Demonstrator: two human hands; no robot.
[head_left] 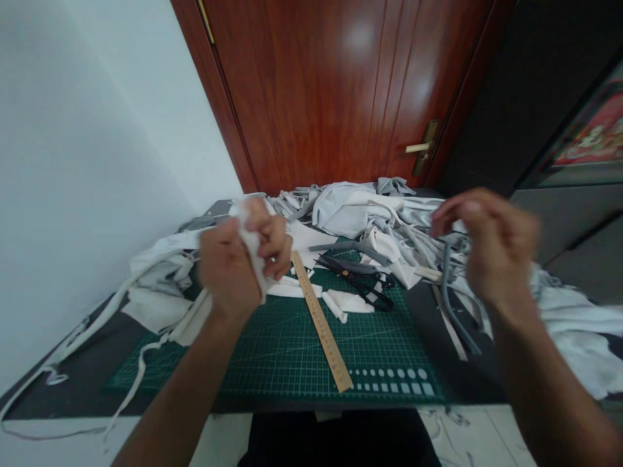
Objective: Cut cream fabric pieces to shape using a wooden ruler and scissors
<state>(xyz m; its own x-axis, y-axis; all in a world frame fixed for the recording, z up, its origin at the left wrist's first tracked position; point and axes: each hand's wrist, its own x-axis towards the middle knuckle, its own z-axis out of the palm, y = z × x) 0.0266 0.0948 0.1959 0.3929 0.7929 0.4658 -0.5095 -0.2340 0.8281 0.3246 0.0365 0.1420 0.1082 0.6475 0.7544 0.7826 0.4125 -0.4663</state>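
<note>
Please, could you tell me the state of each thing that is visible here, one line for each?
Left hand: closed around white cloth, blurred.
White cloth: gripped, held in the air.
Right hand: raised, fingers bent, nothing visible in it.
Scissors: lying down; unclear if blades are open.
Ruler: lying flat, slanted.
Cutting mat: spread flat, partly covered.
Cloth heap: crumpled.
Door: shut.
Door handle: level.

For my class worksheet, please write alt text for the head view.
A person's left hand grips white cloth above a green mat, the right hand raised near fabric scraps, both blurred. A ruler and black scissors lie on the mat; a brown door stands behind.
</note>
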